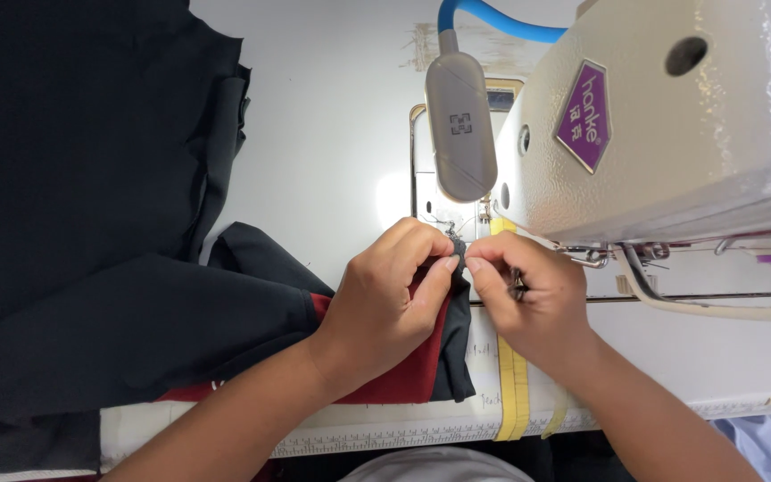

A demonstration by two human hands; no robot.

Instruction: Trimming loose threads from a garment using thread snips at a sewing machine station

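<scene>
Both hands meet just under the sewing machine (671,125). The left hand (390,299) and right hand (528,299) each pinch the edge of the black-and-red cloth (225,312) with pressed fingers, the cloth lying on the white counter (332,134).

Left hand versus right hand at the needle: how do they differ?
The left hand lies over the black and red fabric, thumb pinching its edge; the right hand lies off it, over the white table and yellow tape. Both pinch the same dark fabric edge, fingertips meeting.
</scene>
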